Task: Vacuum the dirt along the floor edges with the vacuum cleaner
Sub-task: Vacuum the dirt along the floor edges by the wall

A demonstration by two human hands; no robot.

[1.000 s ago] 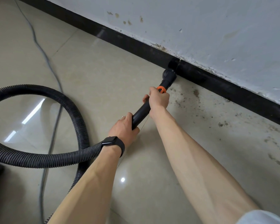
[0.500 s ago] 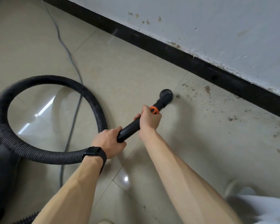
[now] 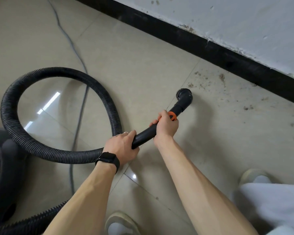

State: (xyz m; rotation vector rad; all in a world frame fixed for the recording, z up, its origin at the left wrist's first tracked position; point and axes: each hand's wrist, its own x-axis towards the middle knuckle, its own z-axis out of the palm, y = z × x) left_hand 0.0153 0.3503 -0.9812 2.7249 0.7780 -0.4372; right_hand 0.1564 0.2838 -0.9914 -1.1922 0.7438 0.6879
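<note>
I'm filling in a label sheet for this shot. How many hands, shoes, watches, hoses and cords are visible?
2 hands: left hand, right hand
2 shoes
1 watch
1 hose
1 cord
Total: 7

left hand (image 3: 120, 146) is wrapped round the wand (image 3: 143, 135) | right hand (image 3: 166, 126) is clamped further along it | both forearms are stretched forward
</note>
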